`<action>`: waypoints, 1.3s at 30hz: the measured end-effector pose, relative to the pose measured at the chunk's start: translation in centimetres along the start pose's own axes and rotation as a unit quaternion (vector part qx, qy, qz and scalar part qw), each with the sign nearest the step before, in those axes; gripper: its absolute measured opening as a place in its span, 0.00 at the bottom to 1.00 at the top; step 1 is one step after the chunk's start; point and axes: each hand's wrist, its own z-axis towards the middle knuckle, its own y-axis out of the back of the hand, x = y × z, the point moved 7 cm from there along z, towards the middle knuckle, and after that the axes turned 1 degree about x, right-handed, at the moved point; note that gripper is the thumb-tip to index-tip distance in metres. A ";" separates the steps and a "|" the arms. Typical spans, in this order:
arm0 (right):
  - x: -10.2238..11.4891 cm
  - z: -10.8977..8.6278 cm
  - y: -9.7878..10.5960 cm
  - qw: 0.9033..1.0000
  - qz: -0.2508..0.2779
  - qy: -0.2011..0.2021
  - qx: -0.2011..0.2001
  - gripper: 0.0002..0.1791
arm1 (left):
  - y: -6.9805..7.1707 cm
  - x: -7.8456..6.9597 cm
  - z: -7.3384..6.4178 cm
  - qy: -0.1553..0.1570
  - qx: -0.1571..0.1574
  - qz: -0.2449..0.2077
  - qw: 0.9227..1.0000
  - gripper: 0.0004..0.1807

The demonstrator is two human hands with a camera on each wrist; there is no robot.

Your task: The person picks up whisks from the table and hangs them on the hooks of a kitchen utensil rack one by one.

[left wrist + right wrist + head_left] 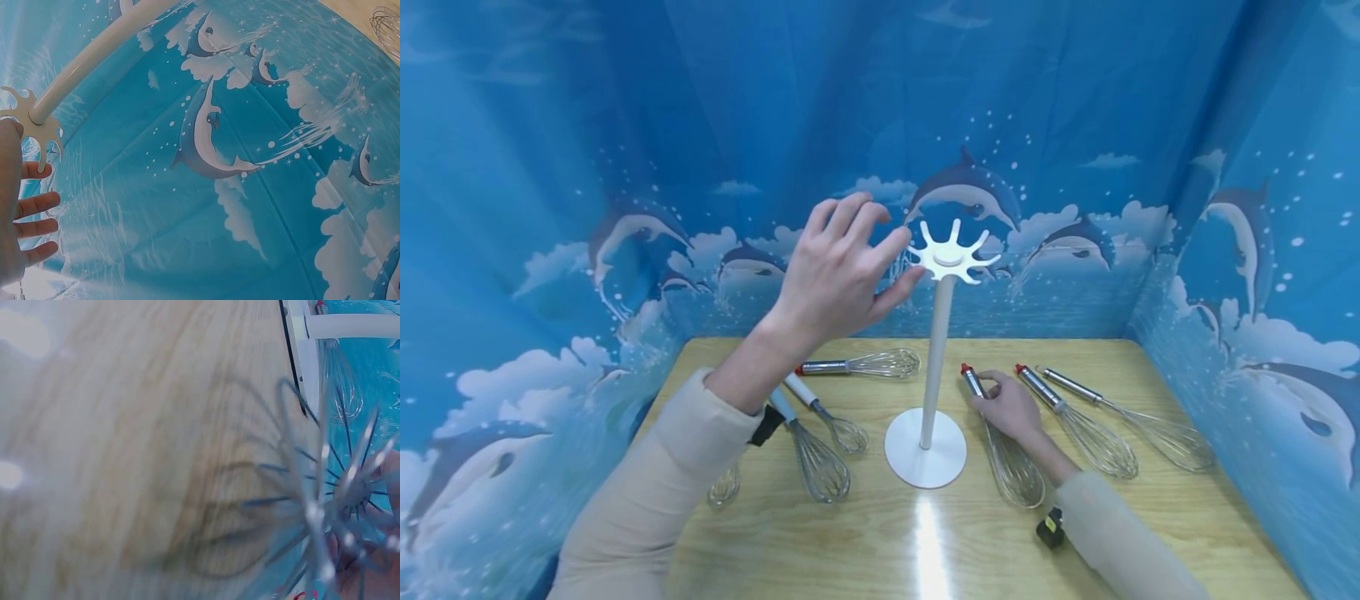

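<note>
A white stand with a pronged top point(947, 257) rises on a pole from a round base point(927, 467). My left hand point(838, 271) is raised at the left side of that top, thumb and index finger on its prongs, the other fingers loosely bent. In the left wrist view the index fingertip point(37, 169) lies behind one prong. Lower down at the right, my right hand point(1011, 406) grips the handle of a balloon whisk point(1017, 475) with a red end. Its wires fill the right side of the right wrist view, blurred, partly hiding the fingers.
Right of my right hand lie a red-ended whisk point(1097, 437) and a thin-handled whisk point(1165, 433). Left of the stand are a steel-handled whisk point(880, 363), two white-handled whisks point(822, 467) point(847, 433) and another wire head point(725, 487). Dolphin-print curtains point(850, 100) surround the wooden table point(820, 550).
</note>
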 end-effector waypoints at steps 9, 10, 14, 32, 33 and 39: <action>0.5 -0.4 0.7 1.000 0.002 0.006 -0.018 0.32 | 0.0 -0.1 0.0 -0.002 -0.003 0.002 1.000 0.23; 0.5 -0.4 0.7 1.000 0.000 0.007 -0.021 0.32 | 0.0 -0.1 0.0 -0.002 -0.003 0.002 1.000 0.23; 0.8 -0.7 1.0 0.999 -0.002 0.020 -0.029 0.30 | 0.0 0.0 0.1 -0.001 -0.002 0.000 1.000 0.23; 2.3 -1.9 2.9 0.994 0.019 0.064 -0.082 0.31 | -0.2 -0.2 0.1 -0.005 -0.002 0.001 1.000 0.21; 2.3 -2.0 3.1 0.994 0.022 0.068 -0.087 0.31 | -0.2 -0.2 0.1 -0.006 -0.003 0.001 1.000 0.21; 2.9 -2.5 3.8 0.988 0.037 0.098 -0.118 0.29 | -0.2 -0.2 0.2 -0.005 -0.003 0.001 1.000 0.20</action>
